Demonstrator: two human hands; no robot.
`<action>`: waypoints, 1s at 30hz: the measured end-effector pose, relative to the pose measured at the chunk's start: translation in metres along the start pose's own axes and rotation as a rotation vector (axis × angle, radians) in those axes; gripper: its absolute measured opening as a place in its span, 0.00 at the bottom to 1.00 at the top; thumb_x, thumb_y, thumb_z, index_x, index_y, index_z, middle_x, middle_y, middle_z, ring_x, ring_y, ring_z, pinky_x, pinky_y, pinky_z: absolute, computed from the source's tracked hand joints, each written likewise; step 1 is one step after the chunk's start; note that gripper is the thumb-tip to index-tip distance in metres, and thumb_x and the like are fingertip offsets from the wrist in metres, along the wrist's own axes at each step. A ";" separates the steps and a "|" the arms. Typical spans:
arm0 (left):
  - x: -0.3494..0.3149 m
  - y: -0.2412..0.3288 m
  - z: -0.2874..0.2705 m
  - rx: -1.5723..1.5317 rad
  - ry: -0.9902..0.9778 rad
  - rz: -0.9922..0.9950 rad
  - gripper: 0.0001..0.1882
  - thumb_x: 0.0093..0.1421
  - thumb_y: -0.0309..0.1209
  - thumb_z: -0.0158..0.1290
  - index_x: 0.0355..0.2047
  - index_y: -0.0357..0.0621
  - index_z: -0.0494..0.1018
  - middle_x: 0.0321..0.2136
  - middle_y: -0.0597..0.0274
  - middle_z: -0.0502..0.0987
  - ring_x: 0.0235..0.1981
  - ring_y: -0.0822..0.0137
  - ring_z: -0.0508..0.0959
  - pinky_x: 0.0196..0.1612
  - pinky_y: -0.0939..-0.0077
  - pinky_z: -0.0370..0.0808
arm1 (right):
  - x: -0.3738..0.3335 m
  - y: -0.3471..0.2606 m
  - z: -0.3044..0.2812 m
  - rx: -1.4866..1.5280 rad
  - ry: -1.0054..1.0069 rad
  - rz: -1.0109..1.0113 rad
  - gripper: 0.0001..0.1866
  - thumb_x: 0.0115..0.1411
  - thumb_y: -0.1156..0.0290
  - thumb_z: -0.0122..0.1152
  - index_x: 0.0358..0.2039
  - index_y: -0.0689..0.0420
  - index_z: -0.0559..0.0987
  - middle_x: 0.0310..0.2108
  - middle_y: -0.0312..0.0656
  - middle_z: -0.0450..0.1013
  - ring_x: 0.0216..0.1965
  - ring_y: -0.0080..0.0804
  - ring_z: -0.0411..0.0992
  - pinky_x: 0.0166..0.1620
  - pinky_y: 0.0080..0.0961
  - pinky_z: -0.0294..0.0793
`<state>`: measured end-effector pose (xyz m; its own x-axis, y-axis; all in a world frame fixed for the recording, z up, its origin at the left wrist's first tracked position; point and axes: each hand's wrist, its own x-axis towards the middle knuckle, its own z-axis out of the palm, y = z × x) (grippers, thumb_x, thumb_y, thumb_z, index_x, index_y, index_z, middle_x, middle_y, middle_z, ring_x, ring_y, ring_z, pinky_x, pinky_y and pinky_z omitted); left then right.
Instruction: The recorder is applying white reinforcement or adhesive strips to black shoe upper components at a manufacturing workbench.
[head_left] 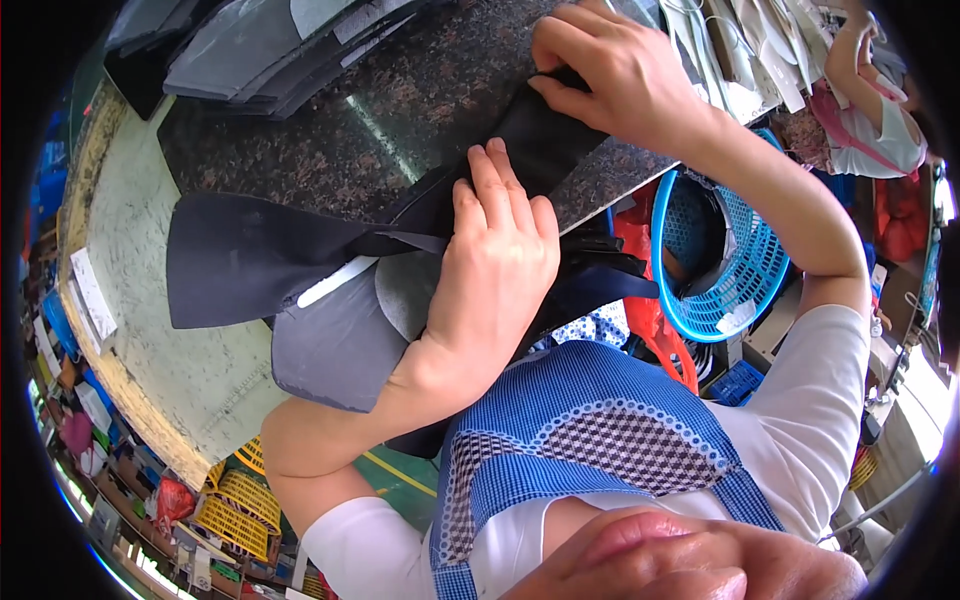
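A long black sheet piece [548, 140], perhaps leather or fabric, lies on the dark speckled stone slab [330, 150]. My right hand [625, 80] is closed on its far end, thumb and fingers bent around the edge. My left hand [495, 260] presses on the near part with its fingers stretched out flat. Beside the left hand, a wide black flap [250, 262] spreads to the left. Under it lie a dark grey piece [335, 345] with a lighter grey rounded patch [405, 295] and a narrow white strip [337, 282]. The left palm and wrist cover part of these pieces.
A stack of dark cut pieces [270, 60] sits at the far left of the slab. The pale worktable [130, 200] curves along the left. A blue plastic basket [735, 270] stands right of my lap, near pale strips [720, 50]. Another person [865, 110] is at the far right.
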<state>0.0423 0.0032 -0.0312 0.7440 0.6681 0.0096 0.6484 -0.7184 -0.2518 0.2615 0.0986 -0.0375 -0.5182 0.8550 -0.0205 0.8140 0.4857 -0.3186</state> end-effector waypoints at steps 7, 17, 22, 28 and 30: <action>-0.023 -0.002 -0.001 0.136 0.030 -0.098 0.05 0.64 0.27 0.53 0.30 0.45 0.69 0.44 0.41 0.83 0.42 0.61 0.86 0.38 0.77 0.82 | -0.049 0.005 -0.002 -0.188 0.218 -0.404 0.23 0.47 0.74 0.67 0.47 0.59 0.84 0.51 0.39 0.80 0.58 0.44 0.75 0.55 0.43 0.76; -0.044 -0.129 -0.005 -0.645 0.022 -0.132 0.12 0.50 0.29 0.66 0.35 0.40 0.82 0.31 0.59 0.78 0.36 0.54 0.80 0.38 0.63 0.76 | -0.005 -0.041 0.018 0.697 -0.041 -0.146 0.08 0.65 0.73 0.61 0.41 0.61 0.82 0.34 0.44 0.80 0.38 0.42 0.76 0.46 0.37 0.77; -0.060 -0.104 0.010 -0.282 0.209 0.202 0.04 0.47 0.28 0.56 0.25 0.44 0.75 0.29 0.67 0.73 0.36 0.65 0.77 0.38 0.71 0.75 | 0.002 -0.081 0.024 0.373 0.063 -0.545 0.16 0.49 0.66 0.70 0.39 0.56 0.83 0.31 0.35 0.80 0.43 0.40 0.73 0.46 0.40 0.76; -0.090 -0.134 0.017 -0.741 0.038 -0.189 0.13 0.47 0.22 0.62 0.35 0.43 0.77 0.32 0.60 0.76 0.39 0.56 0.80 0.40 0.64 0.78 | 0.005 -0.077 0.017 0.199 -0.019 -0.428 0.19 0.51 0.59 0.74 0.39 0.56 0.81 0.29 0.38 0.77 0.39 0.43 0.75 0.43 0.36 0.78; -0.090 -0.137 0.019 -0.766 -0.007 -0.176 0.16 0.47 0.19 0.62 0.38 0.43 0.78 0.33 0.59 0.76 0.40 0.53 0.81 0.40 0.60 0.78 | 0.021 -0.112 0.029 0.266 0.071 -0.385 0.22 0.50 0.60 0.75 0.40 0.60 0.79 0.33 0.43 0.75 0.42 0.45 0.76 0.45 0.38 0.79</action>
<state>-0.1164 0.0458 -0.0158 0.6207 0.7838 -0.0198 0.6891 -0.5333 0.4907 0.1523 0.0570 -0.0298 -0.7423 0.6368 0.2085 0.4661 0.7142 -0.5221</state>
